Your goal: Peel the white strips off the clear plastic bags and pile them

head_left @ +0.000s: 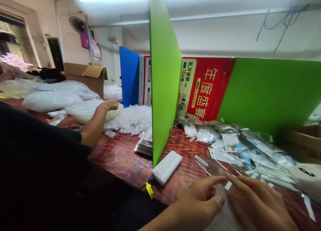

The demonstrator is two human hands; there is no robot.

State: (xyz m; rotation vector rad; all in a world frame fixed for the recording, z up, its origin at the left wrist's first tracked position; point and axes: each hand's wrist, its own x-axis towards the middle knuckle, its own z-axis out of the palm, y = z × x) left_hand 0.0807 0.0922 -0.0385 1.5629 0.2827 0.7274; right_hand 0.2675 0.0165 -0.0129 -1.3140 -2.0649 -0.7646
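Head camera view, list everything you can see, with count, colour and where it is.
clear plastic sleeve: one, transparent, held at near edge of table
table: one, reddish-brown wood, across the view
power bank: one, white, by the foot of the green divider, cable plugged in
yellow tag: one, on the cable at the table edge
green divider: two panels, upright, centre and right
red poster: one, against the right panel
packet pile: many, clear with printed cards, right of divider
small white pieces: many, heaped left of divider
cardboard box: one, brown, far left
co-worker's arm: one, left, hand on a white bowl
left hand: pinching the sleeve
right hand: pinching the sleeve
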